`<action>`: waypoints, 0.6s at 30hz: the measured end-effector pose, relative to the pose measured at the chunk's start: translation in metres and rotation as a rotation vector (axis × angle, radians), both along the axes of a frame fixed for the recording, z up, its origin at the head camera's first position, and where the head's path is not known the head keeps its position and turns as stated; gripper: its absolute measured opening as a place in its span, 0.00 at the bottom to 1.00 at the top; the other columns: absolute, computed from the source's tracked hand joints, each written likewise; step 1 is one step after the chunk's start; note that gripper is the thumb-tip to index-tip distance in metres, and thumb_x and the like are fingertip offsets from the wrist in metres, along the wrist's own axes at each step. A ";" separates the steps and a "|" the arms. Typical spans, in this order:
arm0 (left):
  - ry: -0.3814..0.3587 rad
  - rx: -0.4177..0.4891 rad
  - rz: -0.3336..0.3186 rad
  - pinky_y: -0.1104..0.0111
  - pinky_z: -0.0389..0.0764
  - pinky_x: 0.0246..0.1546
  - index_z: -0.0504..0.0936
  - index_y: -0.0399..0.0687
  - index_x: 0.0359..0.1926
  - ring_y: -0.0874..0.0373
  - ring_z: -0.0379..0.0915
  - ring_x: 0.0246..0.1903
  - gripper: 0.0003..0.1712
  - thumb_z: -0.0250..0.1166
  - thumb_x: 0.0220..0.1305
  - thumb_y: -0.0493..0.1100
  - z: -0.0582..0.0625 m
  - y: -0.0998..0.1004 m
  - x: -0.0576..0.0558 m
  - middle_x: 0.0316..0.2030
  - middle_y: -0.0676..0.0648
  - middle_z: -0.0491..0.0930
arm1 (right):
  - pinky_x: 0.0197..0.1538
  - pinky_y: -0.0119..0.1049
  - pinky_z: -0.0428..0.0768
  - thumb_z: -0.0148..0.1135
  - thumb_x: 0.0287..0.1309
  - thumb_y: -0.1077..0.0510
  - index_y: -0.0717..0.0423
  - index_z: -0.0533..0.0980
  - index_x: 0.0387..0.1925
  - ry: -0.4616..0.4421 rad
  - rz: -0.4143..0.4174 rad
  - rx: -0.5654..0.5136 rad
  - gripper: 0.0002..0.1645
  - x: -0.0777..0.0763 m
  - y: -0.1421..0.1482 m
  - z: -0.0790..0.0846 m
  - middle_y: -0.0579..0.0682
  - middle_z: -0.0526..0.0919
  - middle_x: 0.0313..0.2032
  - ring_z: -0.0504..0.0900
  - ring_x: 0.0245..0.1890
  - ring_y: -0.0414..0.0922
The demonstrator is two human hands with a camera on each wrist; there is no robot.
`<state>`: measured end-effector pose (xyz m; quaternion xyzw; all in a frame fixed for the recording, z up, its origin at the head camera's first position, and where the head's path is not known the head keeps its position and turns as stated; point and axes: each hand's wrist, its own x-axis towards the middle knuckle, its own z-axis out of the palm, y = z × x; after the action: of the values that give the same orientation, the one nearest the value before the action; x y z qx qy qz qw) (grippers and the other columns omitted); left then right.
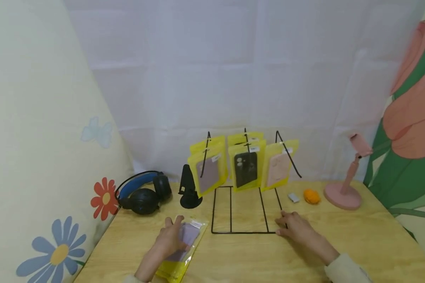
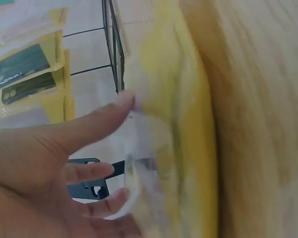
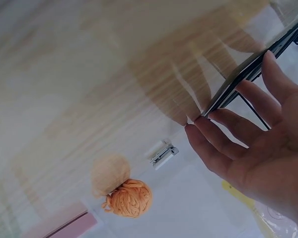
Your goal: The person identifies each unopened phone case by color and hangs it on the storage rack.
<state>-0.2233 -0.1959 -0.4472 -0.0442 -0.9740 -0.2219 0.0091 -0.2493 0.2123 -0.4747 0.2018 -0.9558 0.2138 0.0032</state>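
Note:
A yellow-edged clear bag with a purple phone case (image 1: 190, 234) lies on the table's front left. My left hand (image 1: 170, 238) is over it, fingers spread and loosely bent; in the left wrist view the thumb (image 2: 102, 124) reaches the bag's (image 2: 161, 134) edge. A black wire display rack (image 1: 231, 210) stands at the middle. On its hooks hang bagged phone cases: purple (image 1: 209, 173) at left, black (image 1: 246, 169) in the middle, pink (image 1: 278, 168) at right. My right hand (image 1: 297, 228) touches the right side of the rack's base, its fingertips along the wire (image 3: 233, 82).
Black headphones (image 1: 145, 194) lie at the left, beside a black stand (image 1: 188, 190). Right of the rack are a small grey-white object (image 1: 293, 197), an orange bundle of yarn (image 1: 311, 196) and a pink phone stand (image 1: 343, 194). A white cloth (image 1: 212, 78) hangs behind.

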 end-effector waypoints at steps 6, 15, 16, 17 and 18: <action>0.051 0.150 -0.041 0.57 0.76 0.27 0.66 0.38 0.64 0.48 0.70 0.26 0.51 0.78 0.34 0.27 0.005 -0.006 -0.004 0.40 0.30 0.62 | 0.51 0.64 0.72 0.69 0.55 0.54 0.63 0.81 0.49 0.020 0.006 0.011 0.22 -0.001 0.002 0.005 0.73 0.73 0.56 0.73 0.52 0.70; -0.046 0.290 -0.150 0.73 0.61 0.18 0.78 0.34 0.54 0.61 0.59 0.17 0.32 0.64 0.43 0.19 -0.002 -0.023 -0.004 0.20 0.49 0.67 | 0.52 0.64 0.72 0.67 0.56 0.55 0.63 0.81 0.49 0.004 0.010 0.005 0.21 0.001 0.003 0.003 0.74 0.73 0.56 0.73 0.52 0.70; -0.052 0.314 -0.179 0.74 0.59 0.17 0.79 0.33 0.54 0.62 0.56 0.16 0.31 0.62 0.44 0.19 -0.002 -0.024 -0.003 0.20 0.48 0.67 | 0.52 0.64 0.71 0.67 0.56 0.55 0.63 0.81 0.49 0.000 0.008 0.002 0.21 0.001 0.002 0.002 0.73 0.72 0.57 0.73 0.52 0.70; -0.060 0.335 -0.208 0.75 0.57 0.16 0.79 0.33 0.54 0.63 0.55 0.15 0.30 0.60 0.45 0.19 -0.002 -0.026 -0.003 0.21 0.47 0.69 | 0.52 0.64 0.71 0.67 0.57 0.55 0.63 0.81 0.49 0.002 0.011 0.005 0.21 0.001 0.002 0.002 0.73 0.73 0.57 0.73 0.52 0.70; -0.069 0.352 -0.237 0.75 0.57 0.16 0.79 0.32 0.54 0.63 0.53 0.15 0.30 0.59 0.45 0.19 -0.001 -0.028 -0.003 0.23 0.46 0.69 | 0.53 0.64 0.71 0.67 0.56 0.55 0.64 0.81 0.49 0.004 0.015 0.004 0.21 0.001 0.002 0.002 0.73 0.73 0.57 0.73 0.52 0.70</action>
<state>-0.2262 -0.2241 -0.4483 -0.1487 -0.9079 -0.3894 -0.0431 -0.2483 0.2144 -0.4732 0.2094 -0.9547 0.2113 0.0031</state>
